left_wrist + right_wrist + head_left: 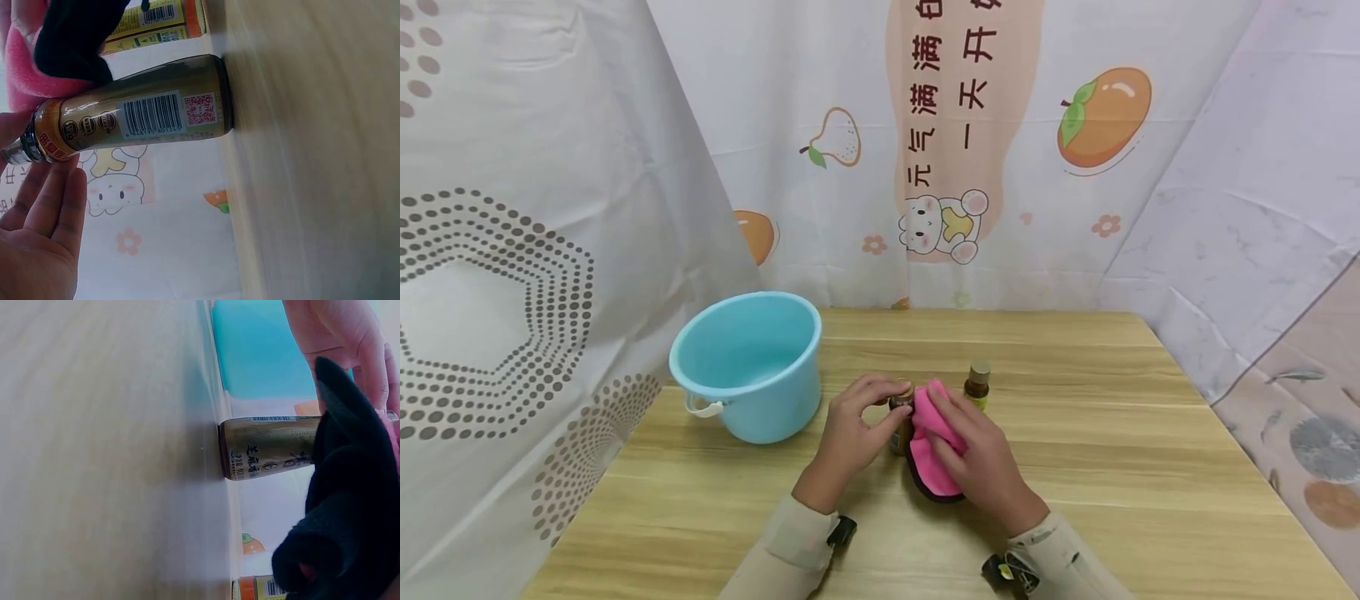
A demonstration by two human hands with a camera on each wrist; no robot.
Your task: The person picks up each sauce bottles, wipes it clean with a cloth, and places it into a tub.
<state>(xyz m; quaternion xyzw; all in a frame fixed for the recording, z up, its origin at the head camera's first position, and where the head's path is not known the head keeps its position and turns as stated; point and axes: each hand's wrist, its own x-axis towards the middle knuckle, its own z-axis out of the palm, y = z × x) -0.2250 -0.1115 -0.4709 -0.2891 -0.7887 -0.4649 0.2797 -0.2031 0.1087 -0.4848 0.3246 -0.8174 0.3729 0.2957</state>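
A small brown-gold bottle [150, 106] with a barcode label stands upright on the table. My left hand [853, 429] holds it near the neck, with thumb and fingers on either side. My right hand [988, 458] grips a pink cloth [934, 454] with a dark edge and presses it against the bottle's upper side. In the right wrist view the cloth's black side [353, 487] hangs over part of the bottle. Behind the right hand stands a second bottle [977, 385] with a dark neck and a yellow label, partly hidden.
A light blue bucket [797, 392] with a white handle grip stands to the left of the hands. The wooden table [1112, 467] reaches back to a printed curtain [850, 67], and more curtains hang at both sides.
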